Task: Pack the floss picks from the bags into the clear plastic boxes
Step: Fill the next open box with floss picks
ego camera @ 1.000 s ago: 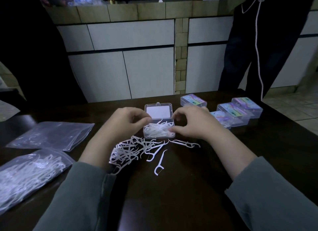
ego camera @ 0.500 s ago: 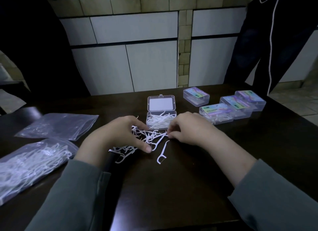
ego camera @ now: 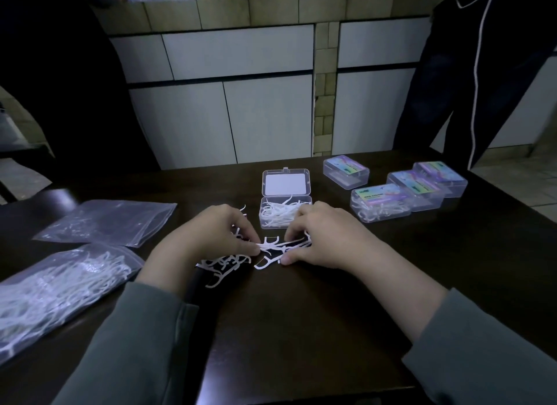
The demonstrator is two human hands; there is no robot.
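Observation:
An open clear plastic box [ego camera: 284, 213] stands mid-table, lid back, partly filled with white floss picks. Just in front of it a loose pile of floss picks [ego camera: 229, 261] lies on the dark table [ego camera: 301, 329]. My left hand [ego camera: 211, 236] and my right hand [ego camera: 322, 234] rest over the pile, and their fingertips pinch a small bunch of picks [ego camera: 280, 245] between them. A full bag of picks [ego camera: 57, 287] lies at the left, with a nearly empty bag [ego camera: 111, 220] behind it.
Several closed clear boxes with colourful labels [ego camera: 379, 202] stand at the right back of the table. A person in dark clothes [ego camera: 470, 82] stands beyond the table's right corner. White cabinets [ego camera: 241, 103] face the far edge.
Both hands came back from the open box to the loose pile and drew together, gathering picks between their fingertips. The head camera has tipped down a little.

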